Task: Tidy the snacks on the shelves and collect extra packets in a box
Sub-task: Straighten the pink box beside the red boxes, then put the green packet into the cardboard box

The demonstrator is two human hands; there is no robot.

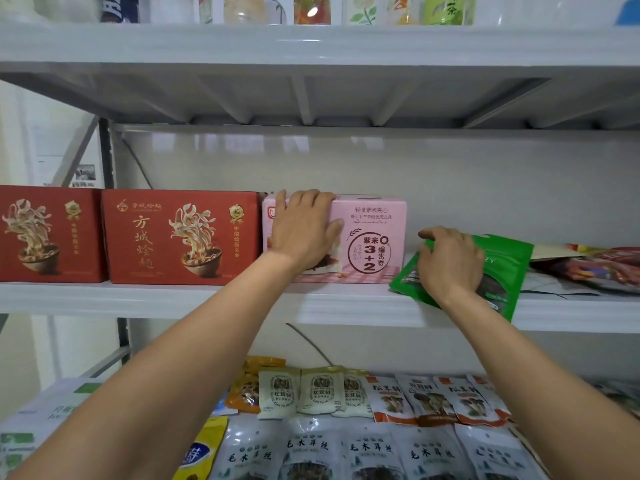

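A pink snack box (372,233) stands on the middle white shelf (207,299), right beside two red noodle boxes (180,237). My left hand (304,226) lies flat on the pink box's front, fingers hooked over its top edge. To the right, a green packet (509,261) lies tilted at the shelf's front edge and overhangs it. My right hand (450,261) grips that packet near its upper left corner, fingers curled over it.
Flat packets in red and brown (595,265) lie on the shelf right of the green one. The lower shelf holds rows of several mushroom and fungus packets (363,445). Bottles (311,8) line the top shelf. The wall behind the pink box is bare.
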